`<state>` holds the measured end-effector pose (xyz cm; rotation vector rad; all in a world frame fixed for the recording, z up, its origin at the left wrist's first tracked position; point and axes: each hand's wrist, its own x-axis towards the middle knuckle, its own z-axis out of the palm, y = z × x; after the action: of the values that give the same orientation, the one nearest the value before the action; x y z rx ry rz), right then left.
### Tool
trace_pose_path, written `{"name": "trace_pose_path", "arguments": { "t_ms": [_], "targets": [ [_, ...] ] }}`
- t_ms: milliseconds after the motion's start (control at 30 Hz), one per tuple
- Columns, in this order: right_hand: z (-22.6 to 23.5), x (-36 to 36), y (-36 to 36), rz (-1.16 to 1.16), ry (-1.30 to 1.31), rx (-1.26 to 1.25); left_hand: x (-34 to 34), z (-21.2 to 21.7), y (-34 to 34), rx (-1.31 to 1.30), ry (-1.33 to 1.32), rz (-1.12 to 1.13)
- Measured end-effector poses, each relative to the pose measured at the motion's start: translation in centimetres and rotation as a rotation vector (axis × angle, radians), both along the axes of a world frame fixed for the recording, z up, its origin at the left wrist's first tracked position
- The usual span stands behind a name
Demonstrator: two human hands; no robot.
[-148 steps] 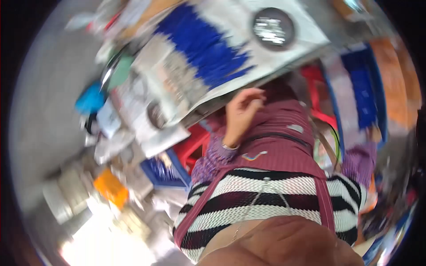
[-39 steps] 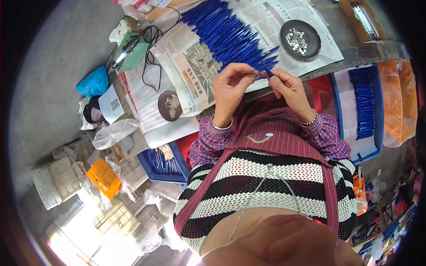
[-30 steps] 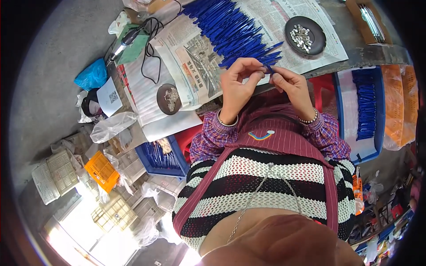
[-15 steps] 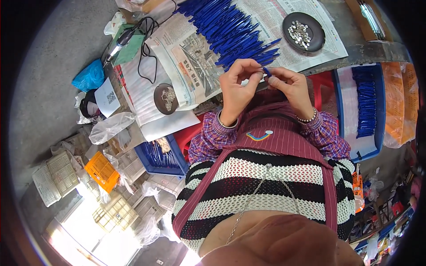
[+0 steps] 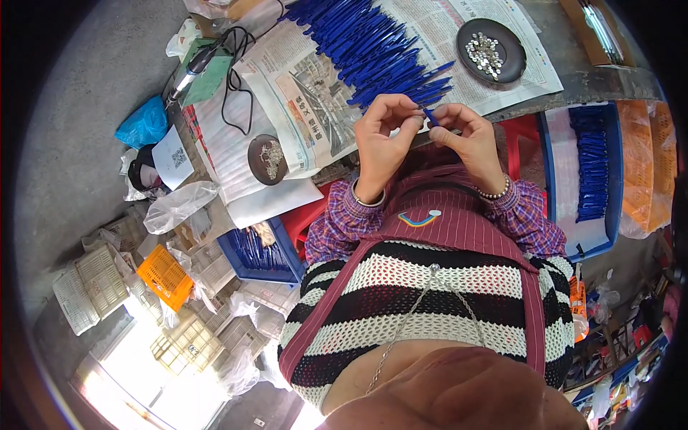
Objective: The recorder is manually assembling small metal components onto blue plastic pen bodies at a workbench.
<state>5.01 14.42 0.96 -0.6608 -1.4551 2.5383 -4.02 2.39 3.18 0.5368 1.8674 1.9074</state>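
My left hand (image 5: 387, 140) and my right hand (image 5: 467, 140) meet at the near edge of the table, fingertips almost touching. Between thumb and fingers, my right hand pinches a slim blue stick-like piece (image 5: 431, 116). The left thumb and forefinger are pressed together right beside it; whatever they hold is too small to make out. Just beyond the hands, a long row of similar slim blue pieces (image 5: 373, 54) lies on newspaper (image 5: 304, 118). To the right of the row, a dark round dish (image 5: 510, 68) holds small shiny round bits (image 5: 484, 57).
A smaller brown dish (image 5: 259, 172) with tiny pale bits sits at left, near a black-handled corded tool (image 5: 201, 61). Blue trays of blue pieces stand at right (image 5: 613, 186) and lower left (image 5: 240, 269). An open cardboard box (image 5: 584, 32) lies far right.
My hands stay in the same place. The left fingers and right thumb have shifted very slightly around the blue piece.
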Motion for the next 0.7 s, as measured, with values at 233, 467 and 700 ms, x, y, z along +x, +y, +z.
{"name": "trace_pose_path", "arguments": {
  "t_ms": [233,467,700],
  "targets": [
    [-0.52,-0.05,-0.25,-0.038,0.034,0.132,0.15,-0.01,0.15,-0.004,0.011,-0.005],
    [-0.19,-0.08,-0.45,-0.046,0.023,0.185,0.23,0.05,0.18,0.043,-0.026,0.047],
    [-0.27,-0.15,-0.34,-0.083,0.045,0.327,0.62,-0.4,0.19,-0.009,0.019,0.02]
  ]
}}
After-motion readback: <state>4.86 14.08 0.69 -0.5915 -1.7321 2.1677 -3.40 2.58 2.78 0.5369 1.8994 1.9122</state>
